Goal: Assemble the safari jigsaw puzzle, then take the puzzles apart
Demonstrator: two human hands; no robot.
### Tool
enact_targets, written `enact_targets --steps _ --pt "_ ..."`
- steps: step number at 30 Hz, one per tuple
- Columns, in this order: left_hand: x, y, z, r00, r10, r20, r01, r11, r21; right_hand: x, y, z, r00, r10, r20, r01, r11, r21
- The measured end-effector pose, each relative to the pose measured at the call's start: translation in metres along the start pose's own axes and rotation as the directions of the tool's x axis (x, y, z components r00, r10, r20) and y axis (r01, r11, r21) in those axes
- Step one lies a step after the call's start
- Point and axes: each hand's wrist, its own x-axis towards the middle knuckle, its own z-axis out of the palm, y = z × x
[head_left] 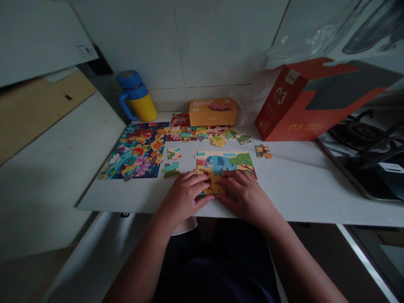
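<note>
The left hand (188, 192) and right hand (245, 193) hide the lower corners of the elephant puzzle (217, 162) on the white table (293, 181); whether they pinch anything cannot be told. Bent fingers, close together, lie over its left and right sides, thumbs lower.

Fingers (198, 178) partly hide the lower half of the elephant puzzle (220, 164).

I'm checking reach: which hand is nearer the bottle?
Left. The left hand is in front of the bottle and right of it, at the elephant puzzle; the right hand is farther right, at the puzzle's other side.
</note>
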Motion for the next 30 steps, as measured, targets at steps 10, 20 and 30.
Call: enact_targets --steps 10,20,30 --pt "-0.0004 0.0032 -0.0024 1.0 -0.013 0.007 0.013 1.0 0.018 -0.0006 0.0013 0.0025 1.0 0.001 -0.01 -0.001 1.0 -0.007" --pt "0.0011 0.0027 0.0002 0.995 -0.08 -0.064 0.08 0.997 0.002 -0.0012 0.0018 0.0024 1.0 0.007 0.007 -0.006 1.0 -0.02" --pt "0.0003 0.0019 0.0 0.996 -0.075 -0.048 0.076 0.997 0.007 -0.0008 0.0014 0.0021 1.0 0.01 0.012 -0.01 1.0 -0.01"
